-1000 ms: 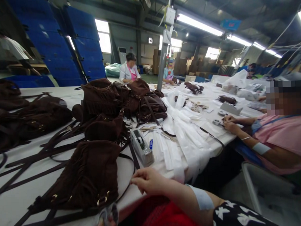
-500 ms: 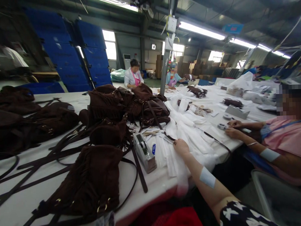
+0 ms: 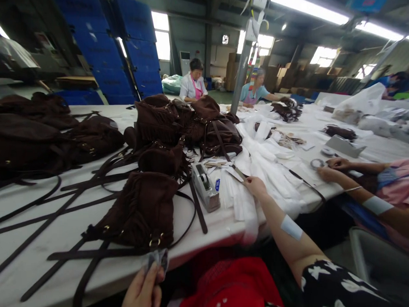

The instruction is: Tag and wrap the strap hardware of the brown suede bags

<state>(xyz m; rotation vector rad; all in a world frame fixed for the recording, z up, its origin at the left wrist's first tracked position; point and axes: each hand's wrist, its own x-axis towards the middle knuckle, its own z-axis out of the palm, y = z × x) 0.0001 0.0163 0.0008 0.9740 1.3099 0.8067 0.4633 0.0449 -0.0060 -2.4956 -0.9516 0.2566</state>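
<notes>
My left hand [image 3: 144, 292], low at the table's front edge, has its fingers closed on a small crumpled clear plastic packet [image 3: 157, 261]. Whatever is inside the packet looks dark and is hard to make out. Farther forward, my right hand [image 3: 255, 186] pinches the end of a thin flat strip [image 3: 238, 172] above the white sheets [image 3: 239, 204]. A dark brown fringed bag [image 3: 144, 205] lies just beyond my left hand, its strap [image 3: 193, 216] curling toward the tape dispenser [image 3: 205, 189]. Beside that dispenser is a small blue packet [image 3: 217, 184].
More brown bags [image 3: 190, 122] are heaped behind, with others [image 3: 26, 137] at the left. Long straps cross the white table [image 3: 23, 263]. A metal post [image 3: 242, 80] rises beyond. At the right, a co-worker's hands [image 3: 332, 169] are near a tape roll [image 3: 317, 163]. A grey bin [image 3: 362, 260] stands below.
My view has tilted down and turned left. My left hand has come into sight with the plastic packet, of which only a blurred part showed before. My right hand stays over the white sheets.
</notes>
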